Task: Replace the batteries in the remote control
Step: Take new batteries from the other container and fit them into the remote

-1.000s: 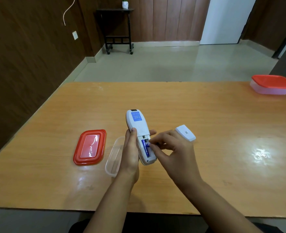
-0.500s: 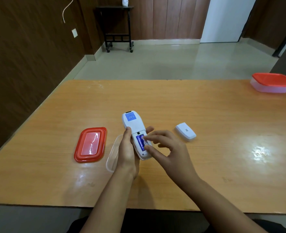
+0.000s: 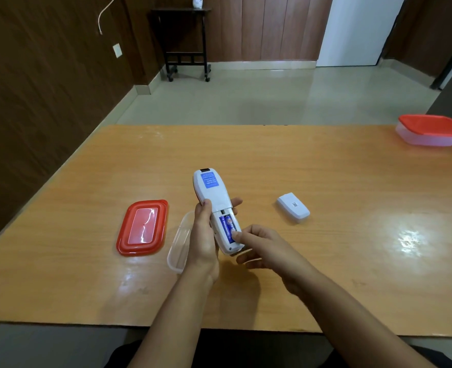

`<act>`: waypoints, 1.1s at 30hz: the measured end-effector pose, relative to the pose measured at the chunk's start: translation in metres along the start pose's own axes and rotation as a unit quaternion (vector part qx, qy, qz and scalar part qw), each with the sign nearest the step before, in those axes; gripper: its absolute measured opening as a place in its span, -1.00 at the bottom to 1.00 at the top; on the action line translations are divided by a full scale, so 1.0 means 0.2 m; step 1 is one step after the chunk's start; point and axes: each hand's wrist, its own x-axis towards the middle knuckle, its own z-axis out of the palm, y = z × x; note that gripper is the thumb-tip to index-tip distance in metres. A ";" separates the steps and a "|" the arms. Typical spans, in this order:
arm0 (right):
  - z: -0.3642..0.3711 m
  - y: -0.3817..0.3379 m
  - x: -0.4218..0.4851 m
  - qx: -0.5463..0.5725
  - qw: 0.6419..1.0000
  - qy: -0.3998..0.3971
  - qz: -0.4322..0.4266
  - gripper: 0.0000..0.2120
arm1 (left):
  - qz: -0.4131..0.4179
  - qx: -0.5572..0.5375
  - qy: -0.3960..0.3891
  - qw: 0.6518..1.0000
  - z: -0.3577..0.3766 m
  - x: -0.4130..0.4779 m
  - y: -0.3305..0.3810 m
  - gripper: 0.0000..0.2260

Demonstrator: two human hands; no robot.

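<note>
Wooden table, tiled room. Left hand wrapped around remote control, back up, compartment open. Right hand holds nothing; index fingertip pressing blue batteries home. Next, judged: fetch battery cover lying near, slide shut.

Wooden table, glossy orange-brown top, is carrying everything. Red lid is lying flat toward the left side. Clear tub is sitting just right of the lid, partly hidden behind an arm. White battery cover is lying right of centre, well apart from both. Red-lidded box is sitting at the far right corner. Ceiling glare is reflecting off the right half.
</note>
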 end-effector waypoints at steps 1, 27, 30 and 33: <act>-0.03 -0.02 0.00 -0.032 0.999 -0.019 0.001 -0.73 | 0.000 -0.006 0.004 1.000 -0.01 0.00 0.01 -0.67; -0.11 0.00 0.02 -0.266 0.832 0.294 -0.388 -0.69 | 0.002 -0.028 0.003 1.000 -0.03 0.01 0.06 -0.63; -0.05 0.03 0.00 -0.324 0.805 0.287 -0.405 -0.68 | -0.008 -0.032 -0.011 0.999 -0.01 0.00 0.07 -0.57; -0.01 0.05 0.00 -0.346 0.792 0.292 -0.410 -0.67 | -0.006 -0.015 -0.023 1.000 0.00 -0.01 0.07 -0.57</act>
